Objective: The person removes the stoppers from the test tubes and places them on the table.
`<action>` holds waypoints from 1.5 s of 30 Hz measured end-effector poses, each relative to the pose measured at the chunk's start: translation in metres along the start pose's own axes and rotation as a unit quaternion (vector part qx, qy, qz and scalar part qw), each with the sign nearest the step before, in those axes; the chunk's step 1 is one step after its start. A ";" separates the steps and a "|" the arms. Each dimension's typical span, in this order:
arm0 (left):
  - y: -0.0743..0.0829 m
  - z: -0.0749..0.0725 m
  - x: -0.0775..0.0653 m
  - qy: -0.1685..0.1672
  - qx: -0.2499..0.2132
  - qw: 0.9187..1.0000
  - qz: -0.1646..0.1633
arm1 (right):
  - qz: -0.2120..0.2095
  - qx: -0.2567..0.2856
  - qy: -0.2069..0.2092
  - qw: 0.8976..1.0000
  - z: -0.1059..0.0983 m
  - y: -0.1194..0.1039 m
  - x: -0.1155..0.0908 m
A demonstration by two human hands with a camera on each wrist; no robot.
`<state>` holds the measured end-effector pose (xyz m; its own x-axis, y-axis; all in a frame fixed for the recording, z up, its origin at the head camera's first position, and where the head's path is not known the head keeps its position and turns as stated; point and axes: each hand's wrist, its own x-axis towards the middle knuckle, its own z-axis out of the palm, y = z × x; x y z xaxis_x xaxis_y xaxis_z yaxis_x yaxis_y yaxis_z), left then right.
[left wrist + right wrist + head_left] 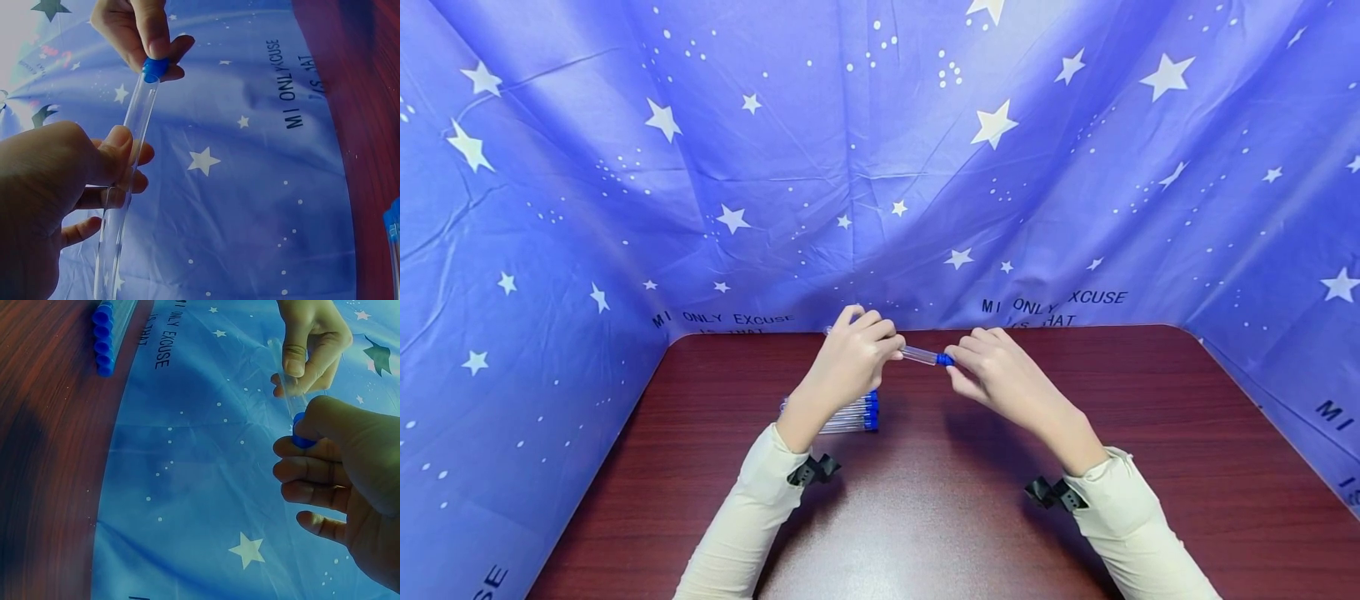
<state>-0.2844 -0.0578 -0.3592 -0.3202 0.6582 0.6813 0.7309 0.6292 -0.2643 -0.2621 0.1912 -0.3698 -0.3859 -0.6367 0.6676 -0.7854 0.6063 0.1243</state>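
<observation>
A clear test tube [140, 115] with a blue cap [154, 67] is held in the air between both hands, above the far part of the table. The left hand [853, 354] grips the tube's body between thumb and fingers. At the capped end, the right hand [1003, 375] pinches the blue cap between thumb and index finger, its other fingers loosely bent in the right wrist view. The cap sits at the tube's mouth; how tightly it is seated cannot be told.
Several blue-capped tubes [850, 414] lie side by side on the dark red wooden table [910, 517], below the left hand. A blue star-printed cloth [850, 167] hangs behind the table and along both sides. Each wrist wears a small black camera [812, 471].
</observation>
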 end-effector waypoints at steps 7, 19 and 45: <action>0.000 -0.001 0.000 0.002 0.006 1.000 0.000 | 0.008 -0.003 0.003 1.000 -0.001 0.001 -0.001; 0.001 0.003 0.000 -0.011 0.011 1.000 0.001 | 0.020 -0.008 0.000 1.000 -0.003 0.003 -0.001; 0.003 0.004 0.009 -0.017 0.002 1.000 0.003 | 0.105 0.007 -0.033 0.994 -0.016 0.012 0.007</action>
<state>-0.2875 -0.0477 -0.3569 -0.3358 0.6757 0.6563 0.7310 0.6263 -0.2708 -0.2664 0.2016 -0.3520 -0.5721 -0.5277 0.6279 -0.6913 0.7222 -0.0230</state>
